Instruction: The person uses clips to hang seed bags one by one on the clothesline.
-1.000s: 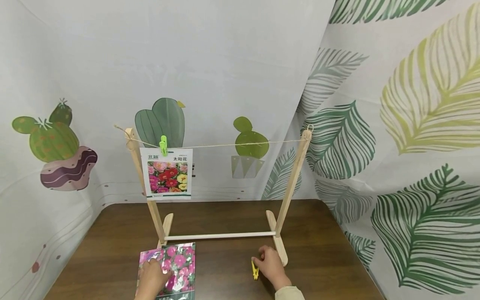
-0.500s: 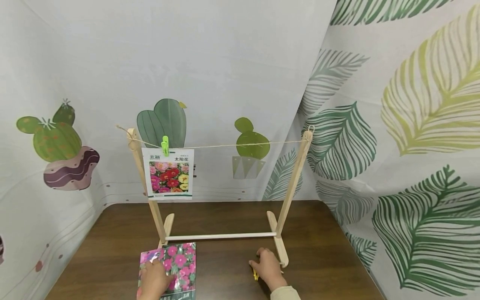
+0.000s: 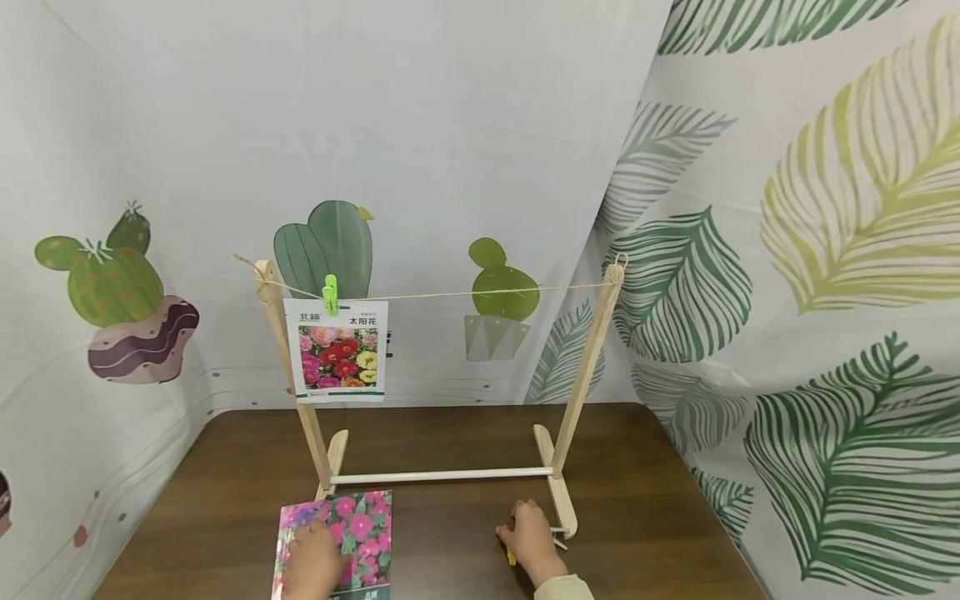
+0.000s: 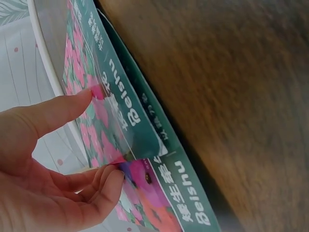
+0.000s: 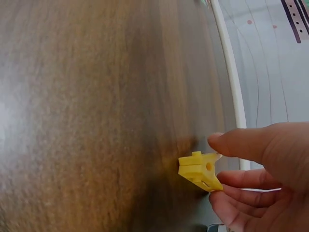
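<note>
The top packet (image 3: 369, 533) has pink flowers and a green band; the hung packet (image 3: 339, 354), red, pink and yellow blooms on white. Yellow clip (image 5: 197, 169), lime clip (image 3: 330, 293), brown wood-grained counter (image 3: 444, 533).

The place looks like an indoor corner screened with printed cloth, a small nook around one desk (image 3: 450, 542). Behind the desk hangs a pale sheet (image 3: 420, 200) printed with potted cacti, its surface softly creased; to the desk's right, leaf-printed cloth (image 3: 787, 325) carries large fronds in green, grey and yellowish tones and meets the sheet along a slanting line. The desk has a dark wood-grain top, rounded far corners and a pale edge. On it, a light wooden stand (image 3: 585, 375) suggests a tabletop display. Whether this is a home, office or studio cannot be told.
</note>
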Demonstrator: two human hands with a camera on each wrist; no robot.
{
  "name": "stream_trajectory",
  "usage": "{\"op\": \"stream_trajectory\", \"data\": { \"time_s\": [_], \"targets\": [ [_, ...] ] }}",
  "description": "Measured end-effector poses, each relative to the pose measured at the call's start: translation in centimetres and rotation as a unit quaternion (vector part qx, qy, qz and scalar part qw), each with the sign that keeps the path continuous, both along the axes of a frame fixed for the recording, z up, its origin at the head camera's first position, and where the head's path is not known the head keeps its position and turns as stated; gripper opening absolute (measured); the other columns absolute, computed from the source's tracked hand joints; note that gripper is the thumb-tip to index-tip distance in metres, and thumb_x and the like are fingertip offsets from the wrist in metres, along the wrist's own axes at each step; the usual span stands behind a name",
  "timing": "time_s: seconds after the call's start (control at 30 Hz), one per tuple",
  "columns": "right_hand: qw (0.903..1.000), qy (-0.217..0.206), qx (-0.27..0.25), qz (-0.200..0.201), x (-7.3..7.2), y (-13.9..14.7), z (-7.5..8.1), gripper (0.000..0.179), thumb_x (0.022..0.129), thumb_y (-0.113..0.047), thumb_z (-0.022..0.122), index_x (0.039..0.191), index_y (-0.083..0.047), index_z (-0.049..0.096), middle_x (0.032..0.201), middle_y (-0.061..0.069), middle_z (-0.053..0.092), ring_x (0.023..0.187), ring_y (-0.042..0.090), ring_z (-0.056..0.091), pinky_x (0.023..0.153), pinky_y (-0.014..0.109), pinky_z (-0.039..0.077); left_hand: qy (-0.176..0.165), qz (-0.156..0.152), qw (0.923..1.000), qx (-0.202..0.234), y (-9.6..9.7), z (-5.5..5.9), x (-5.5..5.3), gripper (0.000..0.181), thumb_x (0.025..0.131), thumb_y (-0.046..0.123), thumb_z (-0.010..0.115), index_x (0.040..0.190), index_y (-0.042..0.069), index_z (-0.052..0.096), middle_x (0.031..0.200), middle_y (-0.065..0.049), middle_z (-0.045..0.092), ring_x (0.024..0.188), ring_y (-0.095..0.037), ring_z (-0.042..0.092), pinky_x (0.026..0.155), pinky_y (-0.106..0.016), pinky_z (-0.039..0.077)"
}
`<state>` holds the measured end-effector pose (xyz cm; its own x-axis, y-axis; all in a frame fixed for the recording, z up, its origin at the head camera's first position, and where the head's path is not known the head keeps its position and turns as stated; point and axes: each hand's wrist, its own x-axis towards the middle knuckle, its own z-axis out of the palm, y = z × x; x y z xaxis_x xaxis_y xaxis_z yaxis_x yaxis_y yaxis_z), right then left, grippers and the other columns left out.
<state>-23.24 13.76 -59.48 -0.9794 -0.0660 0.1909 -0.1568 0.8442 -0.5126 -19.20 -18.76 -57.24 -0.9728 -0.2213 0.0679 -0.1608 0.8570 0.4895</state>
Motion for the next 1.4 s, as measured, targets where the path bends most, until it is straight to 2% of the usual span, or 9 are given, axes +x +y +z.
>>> {"op": "stream_trajectory", "data": {
  "time_s": [0.27,0.47,0.63,0.83,1.0,1.13,1.23,1.4],
  "targets": [
    [0.9999,0.002,-0.014,0.000,0.2,-0.2,0.2,0.030,0.067,-0.008,0.084,0.080,0.005,0.060,0.076,0.012,0.052,0.068,0.030,0.058,0.064,0.042,0.050,-0.003,0.027,0.9995,0.017,0.3,-0.1,-0.2,0.062,0.060,0.006,0.083,0.093,-0.023,0.041,0.085,-0.043,0.042,0.081,-0.060,0.047,0.063,-0.064,0.047],
    [0.9996,-0.018,-0.022,-0.005,0.2,-0.3,0.5,0.034,0.065,-0.006,0.085,0.081,0.008,0.060,0.078,0.015,0.053,0.068,0.033,0.060,0.064,0.043,0.052,-0.005,0.032,0.9990,0.030,0.2,-0.3,-0.3,0.059,0.061,0.001,0.080,0.094,-0.023,0.038,0.084,-0.044,0.041,0.080,-0.060,0.047,0.065,-0.065,0.045],
    [0.9988,-0.034,-0.028,-0.021,0.3,-0.5,0.7,0.037,0.061,-0.007,0.088,0.078,0.011,0.060,0.080,0.018,0.052,0.067,0.037,0.062,0.064,0.044,0.053,-0.002,0.036,0.9984,0.044,0.0,-0.2,-0.4,0.061,0.057,-0.003,0.080,0.096,-0.022,0.037,0.084,-0.045,0.041,0.079,-0.061,0.047,0.065,-0.066,0.045],
    [0.9995,-0.026,0.001,-0.016,0.4,-0.4,0.9,0.032,0.060,-0.008,0.088,0.065,0.004,0.059,0.075,0.014,0.053,0.063,0.031,0.060,0.061,0.042,0.051,0.009,0.019,0.9996,0.020,-0.2,-0.1,-0.5,0.061,0.055,0.001,0.083,0.092,-0.024,0.041,0.082,-0.042,0.044,0.077,-0.059,0.049,0.068,-0.063,0.046],
    [0.9993,-0.004,0.035,-0.009,0.4,-0.3,1.2,0.030,0.061,-0.012,0.088,0.066,-0.002,0.060,0.064,0.005,0.055,0.059,0.023,0.056,0.056,0.039,0.047,0.004,0.006,0.9997,0.023,-0.4,0.2,-0.3,0.052,0.057,0.002,0.078,0.090,-0.021,0.045,0.081,-0.039,0.047,0.077,-0.056,0.052,0.068,-0.063,0.046],
    [0.9996,-0.012,0.024,-0.006,0.4,-0.3,1.4,0.027,0.063,-0.011,0.087,0.068,-0.001,0.062,0.062,0.004,0.056,0.057,0.021,0.056,0.054,0.038,0.048,0.000,-0.009,0.9993,0.037,-0.8,0.4,-0.1,0.052,0.061,0.003,0.075,0.095,-0.020,0.043,0.077,-0.031,0.055,0.071,-0.050,0.058,0.062,-0.058,0.048],
    [0.9998,-0.017,0.012,-0.004,0.4,-0.4,1.6,0.028,0.065,-0.010,0.086,0.064,-0.001,0.059,0.060,0.003,0.054,0.055,0.020,0.053,0.052,0.038,0.046,0.004,-0.017,0.9986,0.049,-1.0,0.5,-0.1,0.049,0.065,0.002,0.072,0.097,-0.020,0.042,0.073,-0.027,0.058,0.069,-0.046,0.060,0.060,-0.056,0.048],
    [0.9999,-0.015,0.002,0.005,0.4,-0.5,1.8,0.032,0.066,-0.008,0.085,0.062,-0.004,0.054,0.062,0.003,0.050,0.057,0.018,0.050,0.053,0.037,0.043,0.019,-0.016,0.9975,0.065,-1.1,0.9,-0.3,0.031,0.068,0.001,0.069,0.085,-0.012,0.046,0.068,-0.024,0.058,0.067,-0.044,0.061,0.057,-0.054,0.047]
  ]
}}
